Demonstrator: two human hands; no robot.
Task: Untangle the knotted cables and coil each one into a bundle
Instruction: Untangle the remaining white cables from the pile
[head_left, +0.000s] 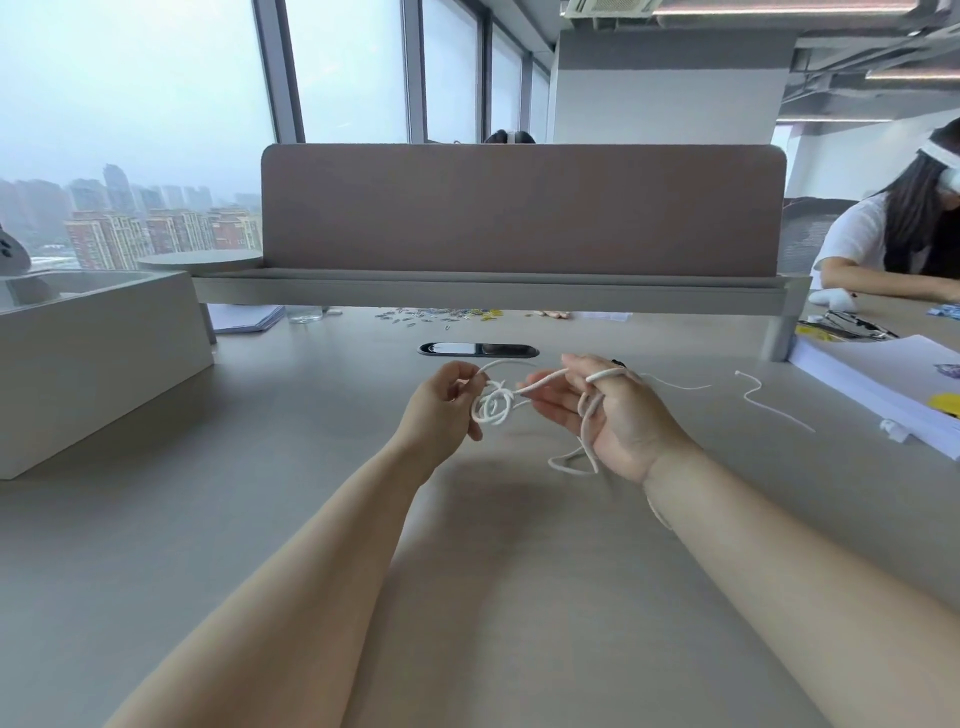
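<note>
Both hands are up over the middle of the frame, just above the desk (291, 467). The left hand (441, 402) has its fingers curled in, pinching the white cable (492, 406) right at the knot, a tight tangle of small loops hanging between the two hands. The right hand (615, 418) is palm toward the camera with its fingers loosely spread. The cable is draped over one finger, runs down across the palm and drops into a slack loop that reaches the desk below the wrist. A strand stretches from the knot across to those fingers.

Right of centre, a loose cable (771, 402) lies in a wavy line flat on the desk, apart from the hands.

There is bare surface on every side of the hands, widest across the lower half of the frame under the forearms. On the left, a pale box (93, 364) closes off that side. Behind the hands sits a dark grommet slot (478, 349), then scattered paper clips (441, 314) under the shelf edge of the divider panel (519, 208). A stack of paper (883, 379) edges in from the right, near the loose cable's far end.
</note>
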